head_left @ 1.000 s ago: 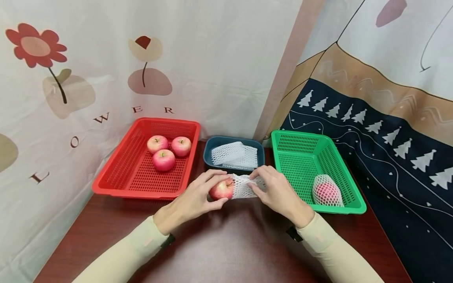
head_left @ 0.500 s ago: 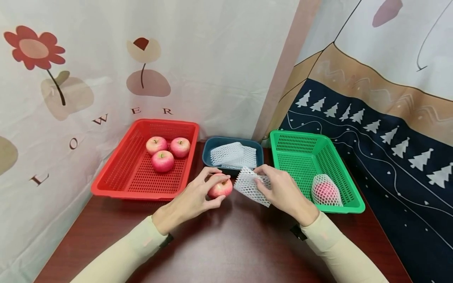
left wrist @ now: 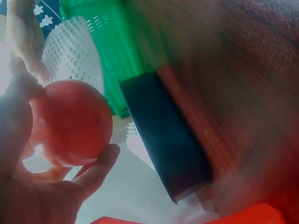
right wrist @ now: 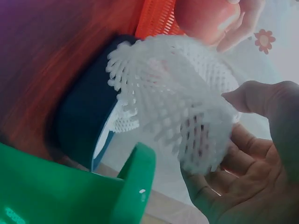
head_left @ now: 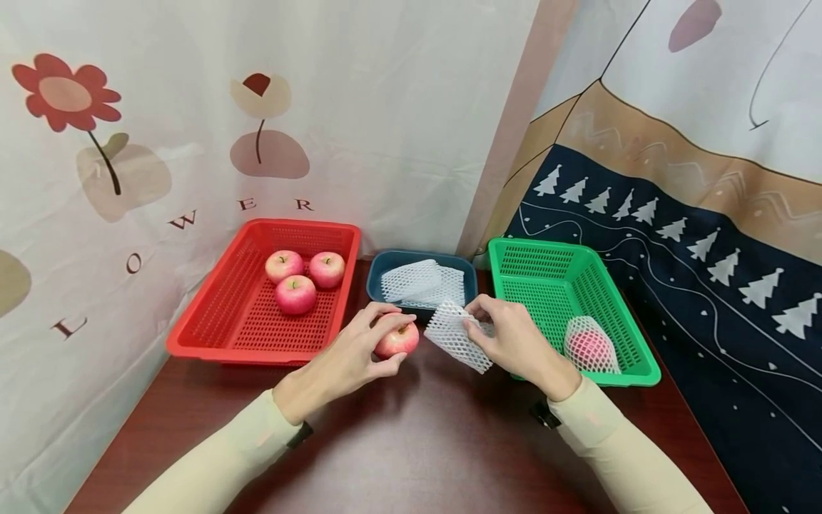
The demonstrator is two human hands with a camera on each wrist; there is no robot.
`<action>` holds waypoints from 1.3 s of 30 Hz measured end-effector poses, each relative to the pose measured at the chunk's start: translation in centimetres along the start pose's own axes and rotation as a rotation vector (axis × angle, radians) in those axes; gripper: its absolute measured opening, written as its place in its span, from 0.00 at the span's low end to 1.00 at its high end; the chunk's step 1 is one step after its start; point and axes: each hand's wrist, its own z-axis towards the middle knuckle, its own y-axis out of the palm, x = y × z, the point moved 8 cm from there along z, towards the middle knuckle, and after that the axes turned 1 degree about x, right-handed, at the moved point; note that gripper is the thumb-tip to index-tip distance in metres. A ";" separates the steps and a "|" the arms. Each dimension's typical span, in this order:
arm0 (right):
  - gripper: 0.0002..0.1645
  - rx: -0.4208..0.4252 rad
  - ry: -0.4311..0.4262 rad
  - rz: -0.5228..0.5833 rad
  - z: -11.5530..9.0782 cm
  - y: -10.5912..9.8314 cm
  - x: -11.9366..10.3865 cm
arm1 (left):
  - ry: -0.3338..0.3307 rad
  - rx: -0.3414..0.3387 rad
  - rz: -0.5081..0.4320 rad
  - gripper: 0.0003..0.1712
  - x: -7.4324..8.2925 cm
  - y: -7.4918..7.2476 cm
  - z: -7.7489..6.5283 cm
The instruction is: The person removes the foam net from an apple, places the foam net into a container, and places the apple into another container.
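In the head view my left hand grips a red apple between thumb and fingers, in front of the blue tray. The same apple fills much of the left wrist view, bare of any netting. My right hand pinches a white foam net sleeve near its right edge. Seen from the right wrist, the foam net sleeve hangs partly spread, its mesh folded over. A small gap separates the apple from the sleeve.
On the left, a red basket holds three apples. Behind the hands, a small blue tray has more foam nets. On the right, a green basket contains one netted apple. All stand on a dark wooden table.
A second ago the sleeve's opening was against the apple. My right hand has drawn the sleeve off to the right, and it now hangs apart from the apple. My left hand keeps its grip.
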 end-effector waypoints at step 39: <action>0.11 -0.090 0.037 -0.153 6.7 -2.0 1.2 | 0.090 0.035 0.129 0.34 -0.9 -3.0 0.5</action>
